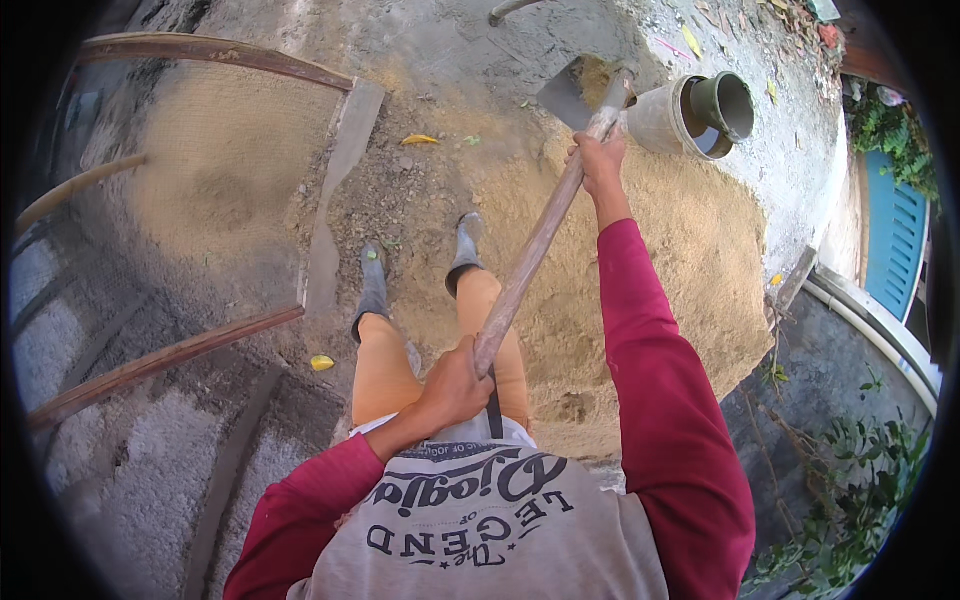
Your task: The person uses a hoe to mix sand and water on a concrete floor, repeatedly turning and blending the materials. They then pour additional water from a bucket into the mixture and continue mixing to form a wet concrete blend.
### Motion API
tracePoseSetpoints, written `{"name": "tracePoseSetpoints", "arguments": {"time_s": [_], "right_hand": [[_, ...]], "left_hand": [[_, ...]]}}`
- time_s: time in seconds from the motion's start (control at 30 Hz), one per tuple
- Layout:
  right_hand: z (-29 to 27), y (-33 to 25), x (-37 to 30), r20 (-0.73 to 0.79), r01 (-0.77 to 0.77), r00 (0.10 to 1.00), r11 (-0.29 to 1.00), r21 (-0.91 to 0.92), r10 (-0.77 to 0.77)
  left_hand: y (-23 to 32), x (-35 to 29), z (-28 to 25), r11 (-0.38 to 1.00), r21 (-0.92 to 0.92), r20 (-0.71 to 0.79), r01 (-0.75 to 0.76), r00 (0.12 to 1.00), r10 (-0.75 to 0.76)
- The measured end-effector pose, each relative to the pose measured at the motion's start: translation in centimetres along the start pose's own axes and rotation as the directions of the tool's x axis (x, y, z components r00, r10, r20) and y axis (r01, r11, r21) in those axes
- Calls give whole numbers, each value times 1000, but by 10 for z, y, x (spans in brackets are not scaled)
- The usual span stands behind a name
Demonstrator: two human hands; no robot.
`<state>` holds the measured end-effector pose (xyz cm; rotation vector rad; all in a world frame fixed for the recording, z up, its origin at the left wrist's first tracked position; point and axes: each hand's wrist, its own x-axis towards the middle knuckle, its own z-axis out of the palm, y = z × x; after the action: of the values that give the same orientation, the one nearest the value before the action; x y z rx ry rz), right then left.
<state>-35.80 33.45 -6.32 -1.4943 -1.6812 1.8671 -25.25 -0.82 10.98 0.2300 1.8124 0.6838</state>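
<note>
Both hands are closed firmly around one long-handled digging tool (538,248) as we stand beside a mound of pale sand (670,265). Our left hand (456,385) grips the near end of the wooden shaft, in front of the body, and our right hand (600,162) wraps it toward the far end, fingers curled tight. The metal blade (565,98) sits far off, right of center, with some sand (592,75) against it; whether it touches the ground we cannot tell. Just right of the blade stands a pale bucket (655,116) holding liquid, a small dark pail (736,106) tilted at its mouth. To our left, more sand (215,150) lies between reddish wooden rails (190,357), bounded on the right by a gray plank (345,155). Our gray boots (372,285) are planted on gritty ground between the two, near yellow leaves (420,139), while green plants (865,480) crowd the near right.
</note>
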Motion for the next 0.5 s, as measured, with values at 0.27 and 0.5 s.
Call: {"name": "tracePoseSetpoints", "arguments": {"time_s": [0.27, 0.5], "right_hand": [[-61, 138, 32, 94, 151, 988, 678, -719, -121], [-129, 238, -54, -89, -342, 938, 861, -377, 334]], "left_hand": [[27, 198, 150, 968, -249, -115, -21, 993, -9], [26, 179, 171, 967, -131, 252, 220, 951, -182]]}}
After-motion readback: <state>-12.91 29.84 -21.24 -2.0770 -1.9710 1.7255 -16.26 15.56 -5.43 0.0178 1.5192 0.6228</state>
